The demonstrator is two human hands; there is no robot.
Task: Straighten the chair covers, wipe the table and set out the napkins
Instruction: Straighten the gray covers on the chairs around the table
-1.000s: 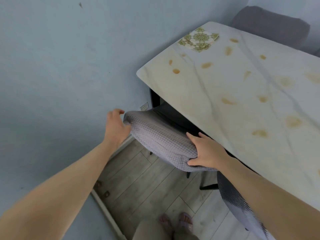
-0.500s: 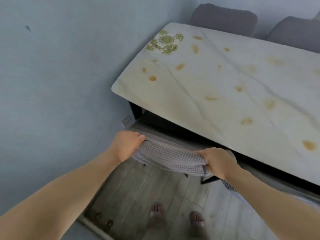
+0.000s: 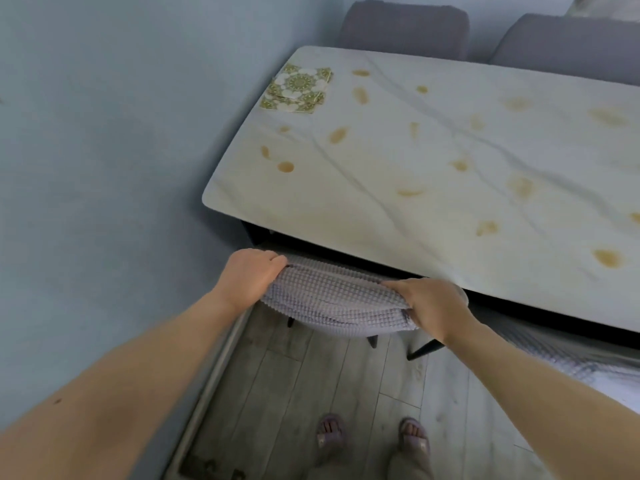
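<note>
Hands first: your left hand (image 3: 251, 277) curls its fingers over the left end of the grey waffle chair cover (image 3: 332, 301), and your right hand (image 3: 431, 306) grips the right end, fingers wrapped round bunched fabric. The cover sits on the chair back just below the near edge of the marble surface (image 3: 415, 209). Patterned napkins (image 3: 298, 88) lie stacked at its far left corner, near brown stains (image 3: 285, 167)

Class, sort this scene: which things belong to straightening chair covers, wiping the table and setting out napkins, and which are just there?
Part of the job:
chair cover, gripped by left hand and right hand
stained table
patterned napkins

Just there:
sandals
wooden floor
blue wall
</note>
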